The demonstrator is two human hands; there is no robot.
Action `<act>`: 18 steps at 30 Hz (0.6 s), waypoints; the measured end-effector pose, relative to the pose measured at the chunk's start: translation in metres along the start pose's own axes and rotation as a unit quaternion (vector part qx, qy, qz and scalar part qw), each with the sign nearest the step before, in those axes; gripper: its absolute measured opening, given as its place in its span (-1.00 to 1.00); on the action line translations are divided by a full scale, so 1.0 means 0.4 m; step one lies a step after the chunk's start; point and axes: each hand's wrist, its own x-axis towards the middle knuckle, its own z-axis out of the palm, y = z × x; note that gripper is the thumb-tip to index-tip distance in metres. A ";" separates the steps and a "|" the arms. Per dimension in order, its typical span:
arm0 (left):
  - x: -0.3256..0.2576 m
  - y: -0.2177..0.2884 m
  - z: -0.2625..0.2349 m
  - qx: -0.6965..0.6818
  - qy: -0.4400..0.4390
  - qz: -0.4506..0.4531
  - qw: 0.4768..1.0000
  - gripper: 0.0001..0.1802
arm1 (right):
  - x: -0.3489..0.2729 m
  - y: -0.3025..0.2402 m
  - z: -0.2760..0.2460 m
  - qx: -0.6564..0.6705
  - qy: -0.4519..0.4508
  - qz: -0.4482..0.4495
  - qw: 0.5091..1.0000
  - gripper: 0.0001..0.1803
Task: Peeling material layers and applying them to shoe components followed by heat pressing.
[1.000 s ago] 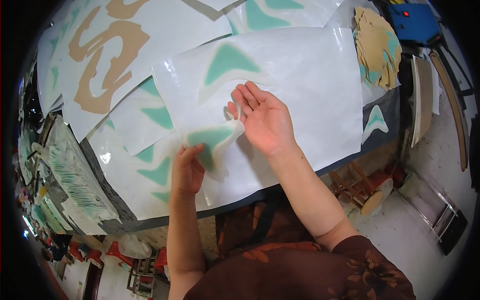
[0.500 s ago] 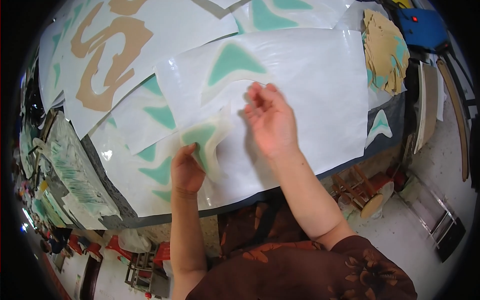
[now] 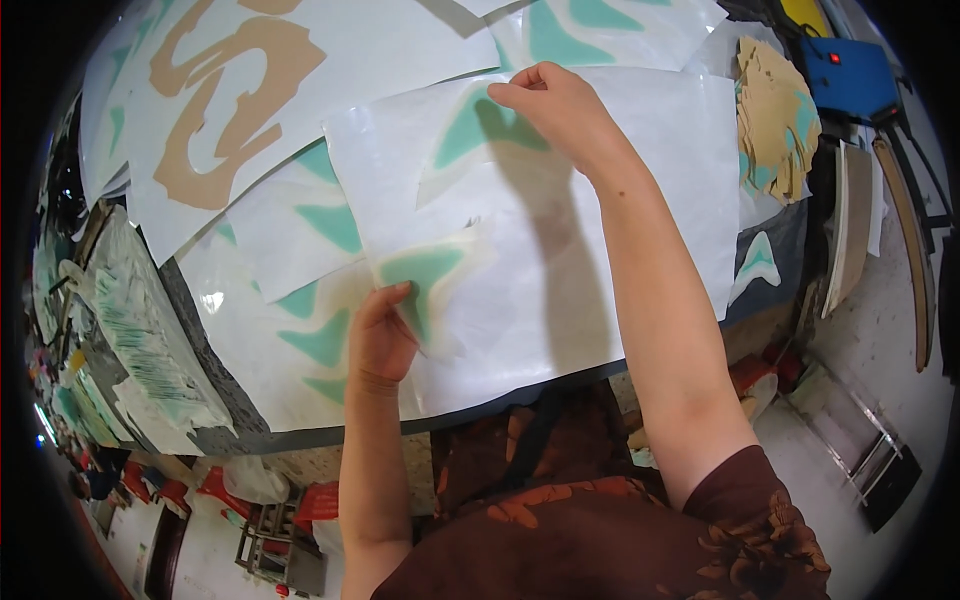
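My left hand (image 3: 382, 338) grips a curved green piece with a pale translucent border (image 3: 422, 268), thumb on top and the other fingers out of sight behind it. It is held over a large white glossy sheet (image 3: 660, 150). Farther up this sheet lies a second green piece (image 3: 460, 135), shaped like a bent triangle. Over its upper tip, my right hand (image 3: 560, 105) has its fingertips pinched together. What lies between them, if anything, is too small to make out. The right arm throws a shadow across the sheet.
Brown S-shaped paper (image 3: 215, 130) lies on another white sheet at the upper left. Several green shapes (image 3: 318, 343) are on the sheets left of my hand. A pile of brown cutouts (image 3: 775, 120) and a blue box with a red switch (image 3: 850, 75) stand at the right.
My right hand has moved up and away from me, from the sheet's middle to the far green piece's tip, and its fingers have closed. The left hand keeps its hold.
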 end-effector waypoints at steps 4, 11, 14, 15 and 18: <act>-0.002 -0.001 0.017 0.011 -0.020 0.003 1.000 -0.64 | 0.035 0.028 0.016 -0.042 0.008 -0.038 0.998 -0.68; -0.002 -0.001 0.019 0.019 -0.013 0.004 1.000 -0.65 | 0.041 0.044 0.028 0.012 0.018 -0.094 0.995 -0.81; -0.001 -0.001 0.016 0.018 -0.022 0.007 1.000 -0.65 | 0.020 0.034 0.020 0.064 -0.016 -0.095 0.993 -0.77; 0.000 -0.001 0.013 0.019 -0.022 0.007 1.000 -0.65 | 0.019 0.027 0.010 0.065 -0.017 -0.095 0.993 -0.77; -0.001 -0.001 0.010 0.010 -0.010 -0.002 1.000 -0.66 | 0.013 0.031 -0.031 0.032 -0.152 -0.092 0.984 -0.68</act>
